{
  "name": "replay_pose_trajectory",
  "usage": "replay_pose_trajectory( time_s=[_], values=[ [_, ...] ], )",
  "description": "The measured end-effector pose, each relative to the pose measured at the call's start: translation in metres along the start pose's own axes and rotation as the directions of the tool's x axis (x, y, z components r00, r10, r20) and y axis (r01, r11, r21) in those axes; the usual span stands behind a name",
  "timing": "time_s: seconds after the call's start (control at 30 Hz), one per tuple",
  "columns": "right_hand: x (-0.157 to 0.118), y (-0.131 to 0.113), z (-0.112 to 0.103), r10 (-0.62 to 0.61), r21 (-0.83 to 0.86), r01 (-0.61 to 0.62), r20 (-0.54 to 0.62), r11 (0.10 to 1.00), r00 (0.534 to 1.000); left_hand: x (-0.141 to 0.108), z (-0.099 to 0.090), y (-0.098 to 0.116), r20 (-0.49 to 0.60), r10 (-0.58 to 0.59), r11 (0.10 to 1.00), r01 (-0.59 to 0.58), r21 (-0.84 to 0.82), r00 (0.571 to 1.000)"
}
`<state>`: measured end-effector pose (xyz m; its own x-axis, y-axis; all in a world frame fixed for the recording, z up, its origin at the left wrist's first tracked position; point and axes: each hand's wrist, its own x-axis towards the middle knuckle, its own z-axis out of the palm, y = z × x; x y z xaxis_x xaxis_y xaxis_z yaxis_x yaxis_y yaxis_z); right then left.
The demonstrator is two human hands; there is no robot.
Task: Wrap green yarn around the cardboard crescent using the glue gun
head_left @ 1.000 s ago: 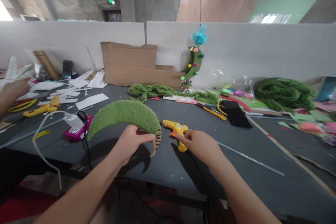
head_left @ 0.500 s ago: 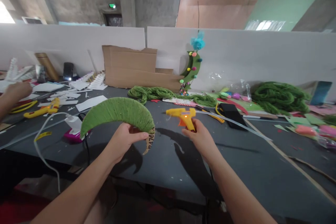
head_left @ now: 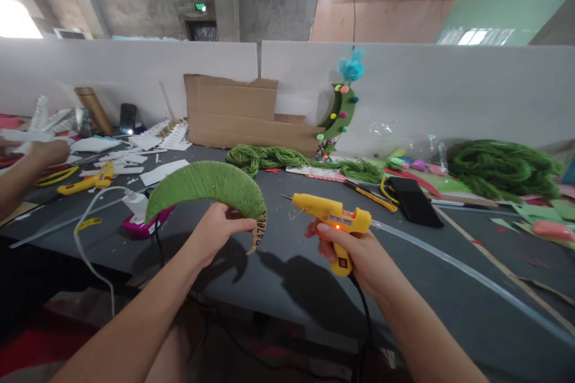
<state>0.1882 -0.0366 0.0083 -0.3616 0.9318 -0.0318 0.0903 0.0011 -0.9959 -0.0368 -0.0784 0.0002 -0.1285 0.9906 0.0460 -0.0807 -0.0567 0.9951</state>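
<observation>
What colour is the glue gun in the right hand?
The glue gun is yellow; it shows best in the head view.

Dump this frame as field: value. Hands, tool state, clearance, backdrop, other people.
left hand: grips yarn-wrapped green crescent near its bare cardboard tip
right hand: grips yellow glue gun
indicator light: lit
glue stick: clear, protruding from gun's rear
nozzle: toward crescent's side, not touching it
behind: green yarn; pom-pom-studded crescent before white panel
co-worker's hand: far left, near second glue gun
</observation>
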Motion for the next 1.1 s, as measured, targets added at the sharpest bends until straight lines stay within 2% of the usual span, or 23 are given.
replay_pose_trajectory(
  time_s=[0.1,0.23,0.73,1.1],
  values=[
    [-0.003,-0.001,0.002,-0.001,-0.234,-0.007,-0.034,0.972,0.999,0.001,0.001,-0.001,0.018,0.009,1.0,-0.009,0.018,1.0],
    [-0.006,-0.004,0.006,0.02,-0.371,0.01,0.077,0.929,0.997,0.001,0.002,-0.001,0.001,0.023,0.999,-0.023,0.045,1.0],
    [-0.01,-0.005,0.017,0.022,-0.4,-0.005,0.036,0.916,0.999,-0.001,0.005,0.0,0.006,0.048,0.998,-0.048,0.048,0.999],
    [-0.01,-0.003,0.02,-0.04,-0.39,0.049,0.031,0.919,0.999,0.001,0.005,-0.003,-0.013,0.048,0.998,-0.048,0.029,0.999]
  ],
)
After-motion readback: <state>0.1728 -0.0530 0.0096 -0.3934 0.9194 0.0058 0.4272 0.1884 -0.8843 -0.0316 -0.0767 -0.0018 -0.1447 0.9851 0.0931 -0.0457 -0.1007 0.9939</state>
